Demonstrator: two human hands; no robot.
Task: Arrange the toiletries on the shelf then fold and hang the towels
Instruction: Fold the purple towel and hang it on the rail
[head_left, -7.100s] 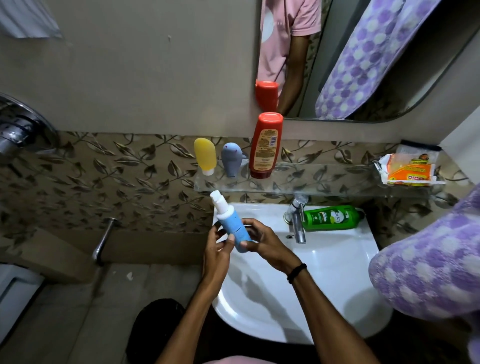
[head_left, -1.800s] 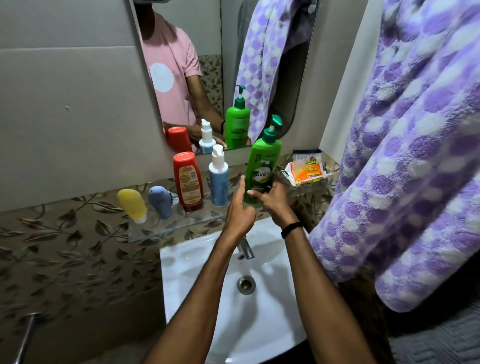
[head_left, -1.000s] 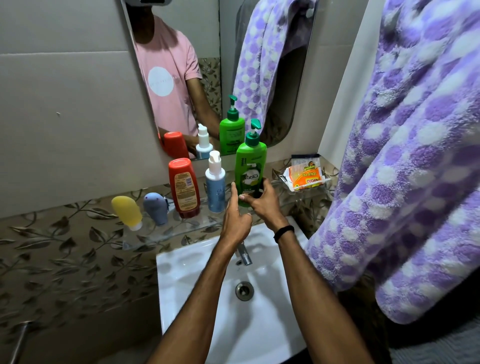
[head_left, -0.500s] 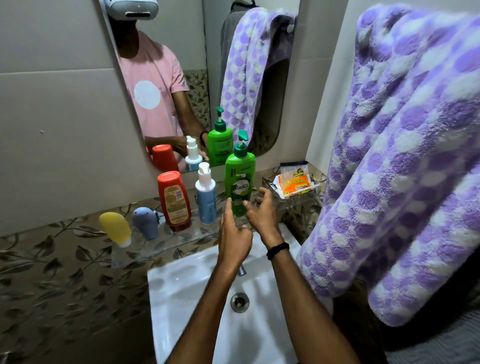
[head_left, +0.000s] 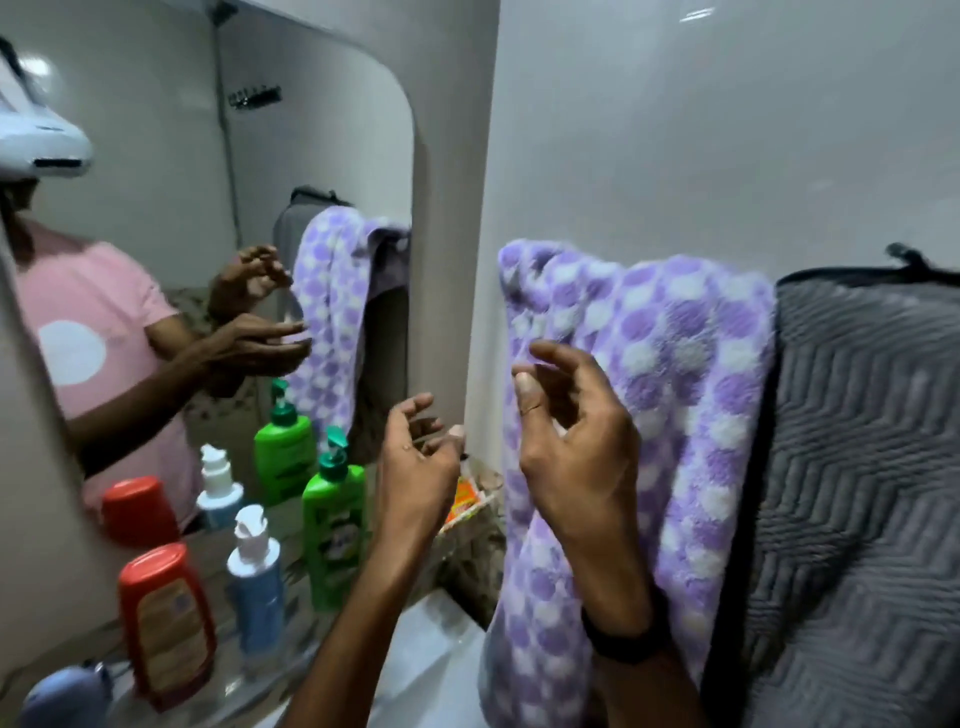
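Both hands are raised beside the mirror (head_left: 208, 182). The left hand (head_left: 415, 467) and right hand (head_left: 571, 447) have fingers loosely curled, each grip half open and holding nothing. The right hand is in front of the purple towel (head_left: 685, 374), which hangs on the wall beside a grey towel (head_left: 862, 467); contact cannot be told. On the shelf (head_left: 234, 686) a red bottle (head_left: 166, 623), blue spray bottle (head_left: 254, 587) and green pump bottle (head_left: 335, 525) stand upright in a row, labels too blurred to read.
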